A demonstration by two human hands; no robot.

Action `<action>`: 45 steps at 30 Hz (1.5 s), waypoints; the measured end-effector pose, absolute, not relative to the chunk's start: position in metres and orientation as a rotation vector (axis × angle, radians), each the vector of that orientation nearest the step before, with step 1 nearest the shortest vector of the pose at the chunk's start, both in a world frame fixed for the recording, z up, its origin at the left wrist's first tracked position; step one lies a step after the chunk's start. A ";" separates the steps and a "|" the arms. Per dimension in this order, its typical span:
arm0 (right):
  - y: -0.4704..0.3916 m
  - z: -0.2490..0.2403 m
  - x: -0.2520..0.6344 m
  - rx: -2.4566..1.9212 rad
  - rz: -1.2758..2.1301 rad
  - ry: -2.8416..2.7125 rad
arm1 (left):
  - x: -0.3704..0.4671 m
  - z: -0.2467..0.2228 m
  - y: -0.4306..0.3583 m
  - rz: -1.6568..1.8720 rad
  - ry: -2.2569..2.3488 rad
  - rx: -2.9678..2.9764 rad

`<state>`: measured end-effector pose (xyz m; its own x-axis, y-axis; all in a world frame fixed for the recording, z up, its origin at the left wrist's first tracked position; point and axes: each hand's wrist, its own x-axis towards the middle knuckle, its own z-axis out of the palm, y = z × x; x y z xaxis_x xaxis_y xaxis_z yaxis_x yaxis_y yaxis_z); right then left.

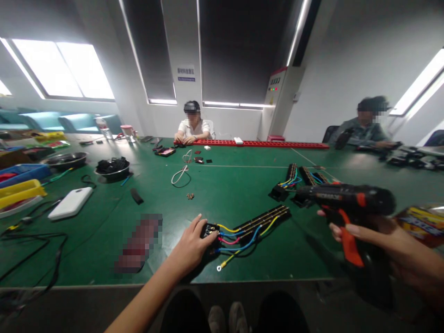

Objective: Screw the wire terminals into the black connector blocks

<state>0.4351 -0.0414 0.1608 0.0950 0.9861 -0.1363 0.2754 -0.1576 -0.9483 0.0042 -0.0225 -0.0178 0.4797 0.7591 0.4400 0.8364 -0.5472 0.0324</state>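
Note:
My left hand grips a small black terminal block on the green table, its thumb and fingers on either side. Yellow, blue and red wires run from the block to a long black strip with brass-coloured bars. A yellow-green wire ends in a ring lug near the table's front edge. On the right, my right hand is wrapped round the handle of a black and orange cordless drill. The drill is held above the table and points left, apart from the block.
More wired strips lie beyond the drill. Small brass parts are mid-table. A white power bank, metal bowls and a yellow tray stand left. Two people sit beyond the table, one opposite, one at right.

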 end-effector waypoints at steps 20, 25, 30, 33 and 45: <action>-0.035 0.209 0.288 -1.319 1.814 -1.644 | 0.006 -0.015 -0.026 -0.623 -1.383 -2.506; -0.030 0.205 0.281 -1.280 1.821 -1.691 | 0.006 -0.016 -0.026 -0.613 -1.402 -2.511; -0.026 0.202 0.277 -1.255 1.823 -1.705 | 0.006 -0.018 -0.025 -0.627 -1.399 -2.502; -0.025 0.200 0.277 -1.275 1.827 -1.704 | 0.005 -0.019 -0.025 -0.624 -1.392 -2.499; -0.022 0.195 0.277 -1.265 1.857 -1.720 | 0.006 -0.017 -0.026 -0.655 -1.385 -2.501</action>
<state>0.2769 -0.0223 0.1948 -0.5618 0.7317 -0.3860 0.3292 -0.2304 -0.9157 0.0060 -0.0257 -0.0172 0.4603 0.7501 0.4748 0.8428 -0.5373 0.0317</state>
